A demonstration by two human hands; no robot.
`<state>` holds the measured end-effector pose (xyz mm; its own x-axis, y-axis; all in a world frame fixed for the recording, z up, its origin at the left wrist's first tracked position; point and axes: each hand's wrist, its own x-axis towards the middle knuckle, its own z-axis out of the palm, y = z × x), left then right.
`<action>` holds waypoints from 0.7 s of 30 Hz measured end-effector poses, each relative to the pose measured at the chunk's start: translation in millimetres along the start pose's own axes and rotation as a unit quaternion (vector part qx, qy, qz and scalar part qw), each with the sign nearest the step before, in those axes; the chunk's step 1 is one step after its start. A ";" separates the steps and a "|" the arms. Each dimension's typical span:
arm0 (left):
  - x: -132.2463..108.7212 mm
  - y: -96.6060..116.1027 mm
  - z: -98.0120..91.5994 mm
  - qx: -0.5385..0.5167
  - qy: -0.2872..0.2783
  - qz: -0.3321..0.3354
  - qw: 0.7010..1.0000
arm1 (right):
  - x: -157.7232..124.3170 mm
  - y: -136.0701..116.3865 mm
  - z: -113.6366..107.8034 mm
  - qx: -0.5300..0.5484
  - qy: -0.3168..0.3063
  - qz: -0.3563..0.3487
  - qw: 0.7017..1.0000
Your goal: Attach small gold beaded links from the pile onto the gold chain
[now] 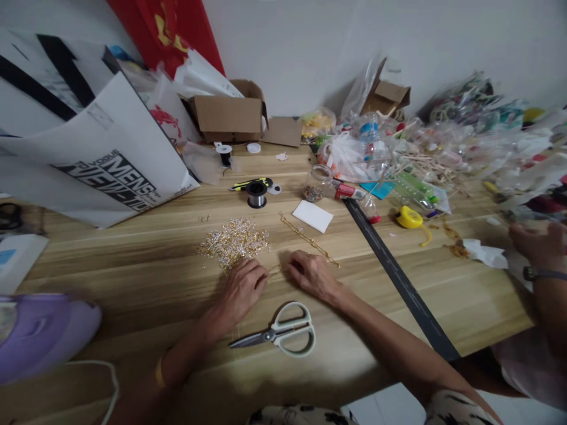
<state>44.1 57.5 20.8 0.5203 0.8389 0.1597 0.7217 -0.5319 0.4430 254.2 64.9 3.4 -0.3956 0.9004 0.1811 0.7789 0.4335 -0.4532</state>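
Both of my hands rest low over the wooden table, fingers curled and close together. My left hand (243, 287) pinches one end of a short gold chain (275, 270) beside a pile of small gold and clear beads or findings (234, 241). At the chain's other end, the fingers of my right hand (311, 273) are closed; their tips are partly hidden. A longer gold chain (308, 238) lies stretched out just beyond my right hand. Nearer to me are scissors (283, 333) with pale handles, lying with blades pointing left.
Behind the pile stand a wire spool (257, 196), a glass jar (319, 180) and a white card (312, 216). A large paper bag (119, 159) and a purple object (44, 336) occupy the left. Clutter (425, 153) fills the back right, near another person's hand (535, 243).
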 end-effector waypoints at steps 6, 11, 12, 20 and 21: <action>-4.6 -0.3 1.8 -0.004 0.011 0.002 1.000 | -4.8 5.2 13.0 0.016 0.041 -0.028 0.999; -3.7 -9.4 -1.3 -0.021 0.038 -0.019 0.999 | -5.3 5.8 14.4 0.029 0.056 -0.043 0.997; -3.2 -12.9 -2.8 -0.020 0.048 -0.026 0.998 | -5.2 6.0 14.4 0.032 0.053 -0.044 0.997; 0.3 -52.2 -11.1 -0.064 0.130 -0.131 0.981 | -4.2 7.6 13.3 0.058 0.056 -0.036 0.996; 0.6 -56.1 -11.2 -0.074 0.133 -0.138 0.979 | -4.1 7.5 13.0 0.059 0.059 -0.037 0.996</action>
<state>-1.2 89.1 5.9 0.1633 0.9590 0.2316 0.7330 -0.2750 0.6221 255.3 63.9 -12.2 -0.3838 0.8674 0.3167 0.6842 0.4975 -0.5332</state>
